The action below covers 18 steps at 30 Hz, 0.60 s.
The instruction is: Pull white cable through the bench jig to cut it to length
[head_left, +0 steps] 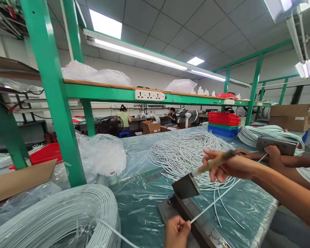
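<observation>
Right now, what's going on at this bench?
The right hand grips the raised handle of a bench cutter. The left hand pinches a white cord that runs under the blade. Cut cords lie piled behind it. A co-worker's hand works a second cutter alongside.

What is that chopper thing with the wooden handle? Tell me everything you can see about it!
The cutter is a dark, flat metal blade hinged to a long metal base that lies on the plastic-covered table. A small coiled spring sits by its hinge. Its pale wooden handle slants up to the right, so the blade is raised. The right hand grips the handle. The left hand holds a thin white cable that passes under the blade.
</observation>
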Motion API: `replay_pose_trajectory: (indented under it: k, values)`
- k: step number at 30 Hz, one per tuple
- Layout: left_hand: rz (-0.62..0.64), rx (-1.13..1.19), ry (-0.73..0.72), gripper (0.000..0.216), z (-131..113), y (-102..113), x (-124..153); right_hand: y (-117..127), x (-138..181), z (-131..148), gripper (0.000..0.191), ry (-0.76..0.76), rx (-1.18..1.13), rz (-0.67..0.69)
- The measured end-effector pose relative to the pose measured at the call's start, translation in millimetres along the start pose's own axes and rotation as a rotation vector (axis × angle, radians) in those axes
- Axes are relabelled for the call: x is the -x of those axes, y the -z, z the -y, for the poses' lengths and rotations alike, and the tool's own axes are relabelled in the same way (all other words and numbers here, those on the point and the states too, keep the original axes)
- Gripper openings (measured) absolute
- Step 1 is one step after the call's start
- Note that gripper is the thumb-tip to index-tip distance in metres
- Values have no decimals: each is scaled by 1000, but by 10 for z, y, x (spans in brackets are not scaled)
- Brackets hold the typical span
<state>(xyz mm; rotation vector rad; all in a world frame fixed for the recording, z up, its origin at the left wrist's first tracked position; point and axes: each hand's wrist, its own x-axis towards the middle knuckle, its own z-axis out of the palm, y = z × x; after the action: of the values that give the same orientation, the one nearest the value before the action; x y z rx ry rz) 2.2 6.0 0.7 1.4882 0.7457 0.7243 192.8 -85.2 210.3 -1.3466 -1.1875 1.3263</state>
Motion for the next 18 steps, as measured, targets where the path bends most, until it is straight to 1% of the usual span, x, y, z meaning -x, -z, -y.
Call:
replay_pose_trajectory:
  k: [3, 6, 8, 10, 12, 14, 16, 18]
  values:
    - [37, 54, 98, 49, -12, 1, -7, -2, 240, -260, 33, 20, -2, 30]
    - [49, 67, 150, 50, -3, -25, 6, -25, 389, -455, 35, -55, -39, -3]
    - [48, 56, 122, 52, 12, -42, 16, -57, 452, -543, 50, -114, -69, -41]
    - [35, 0, 41, 54, 23, -49, 31, -83, 492, -629, 70, -162, -107, -64]
    - [-3, -180, -40, 48, 19, -48, 53, -81, 509, -738, 80, -183, -161, -72]
    - [-57, -452, -74, 34, 1, -49, 83, -51, 508, -864, 86, -203, -216, -45]
    - [-97, -675, -71, 20, -19, -59, 106, -15, 497, -968, 91, -214, -244, -18]
    - [-104, -750, -45, 15, -26, -75, 110, 2, 493, -1012, 91, -236, -213, -10]
